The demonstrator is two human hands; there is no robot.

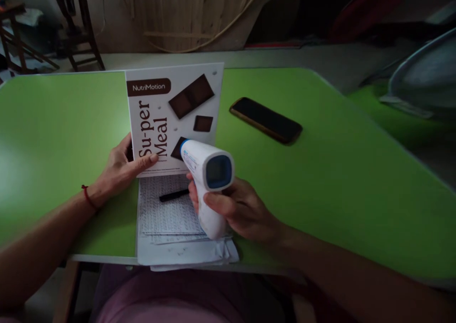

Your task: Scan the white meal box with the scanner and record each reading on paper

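My left hand grips the lower left corner of a white box printed "NutriMotion Su-per Meal", thumb on its front, other fingers hidden behind. The box is held upright, facing me. My right hand is wrapped round the handle of a white infrared thermometer. Its blue-ringed nose points at the lower part of the box front; whether they touch I cannot tell. Its small screen faces me and looks dark. Beneath lie handwritten papers with a black pen on top, partly covered by the thermometer.
A smartphone in a brownish case lies on the green table, right of the box. Beyond the far edge stands a dark wooden chair at the left. At the right is a rounded, mesh-like object.
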